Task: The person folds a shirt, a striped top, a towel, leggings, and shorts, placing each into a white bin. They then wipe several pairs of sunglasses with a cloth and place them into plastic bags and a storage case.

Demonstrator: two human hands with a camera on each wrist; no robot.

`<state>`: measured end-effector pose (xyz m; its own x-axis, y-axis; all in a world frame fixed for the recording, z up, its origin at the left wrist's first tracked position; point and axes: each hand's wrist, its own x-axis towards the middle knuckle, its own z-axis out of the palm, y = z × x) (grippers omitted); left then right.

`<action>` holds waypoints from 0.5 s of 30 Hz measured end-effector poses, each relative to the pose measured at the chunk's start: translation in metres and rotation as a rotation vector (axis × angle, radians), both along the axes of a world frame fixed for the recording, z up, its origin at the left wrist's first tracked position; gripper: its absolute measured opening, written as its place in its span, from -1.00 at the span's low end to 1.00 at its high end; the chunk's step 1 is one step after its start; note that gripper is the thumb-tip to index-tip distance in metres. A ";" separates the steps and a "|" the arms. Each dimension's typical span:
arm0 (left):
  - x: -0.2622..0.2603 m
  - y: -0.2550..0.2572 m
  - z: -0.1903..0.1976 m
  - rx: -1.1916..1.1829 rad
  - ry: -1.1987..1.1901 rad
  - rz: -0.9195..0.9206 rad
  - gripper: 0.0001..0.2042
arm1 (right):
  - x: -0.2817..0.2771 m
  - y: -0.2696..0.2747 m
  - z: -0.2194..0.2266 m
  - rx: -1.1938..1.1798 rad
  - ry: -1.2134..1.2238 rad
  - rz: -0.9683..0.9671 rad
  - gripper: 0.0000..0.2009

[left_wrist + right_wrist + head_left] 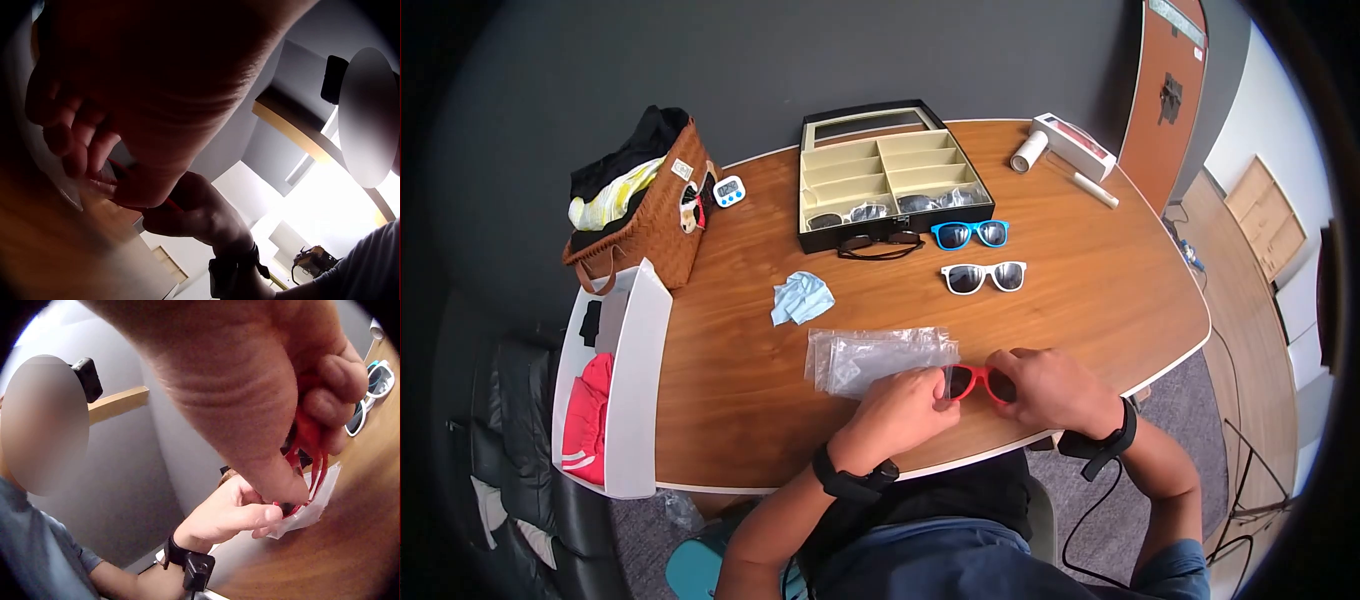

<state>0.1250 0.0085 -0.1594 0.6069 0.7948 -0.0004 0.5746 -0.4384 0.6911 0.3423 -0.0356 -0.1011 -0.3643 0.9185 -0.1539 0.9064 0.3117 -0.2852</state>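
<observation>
Near the table's front edge, my right hand (1055, 390) grips a pair of red sunglasses (962, 382) by one side, fingers curled over the frame. My left hand (900, 415) is at the other lens, thumb and fingers pinching a clear plastic bag (315, 509). In the right wrist view the bag's film lies around the lower end of the red frame. More clear plastic bags (870, 352) lie flat in a stack just beyond the left hand. White sunglasses (984, 278) and blue sunglasses (970, 235) stand farther back on the table.
An open display case (890, 165) holds several bagged glasses in its front compartments, with black glasses (880, 246) before it. A blue cloth (802, 298) lies left of centre. At left are a wicker basket (640, 225), timer (729, 191) and white box (650, 350); a small box (1072, 145) stands back right.
</observation>
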 end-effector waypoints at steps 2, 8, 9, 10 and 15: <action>0.000 -0.001 -0.001 0.024 0.004 -0.003 -0.78 | -0.001 0.001 -0.002 -0.006 0.013 -0.009 -0.57; -0.003 -0.001 -0.005 0.123 -0.047 0.019 -0.84 | -0.008 0.003 0.003 -0.052 -0.013 -0.069 -0.57; -0.002 -0.002 0.000 0.110 -0.089 0.025 -0.85 | -0.009 0.003 0.005 -0.054 -0.006 -0.070 -0.56; -0.002 -0.003 0.005 0.111 -0.089 0.023 -0.85 | -0.011 0.003 0.007 -0.054 0.001 -0.070 -0.55; -0.005 0.001 0.023 0.045 -0.310 0.006 -0.92 | -0.030 0.011 0.020 0.012 0.256 -0.042 -0.46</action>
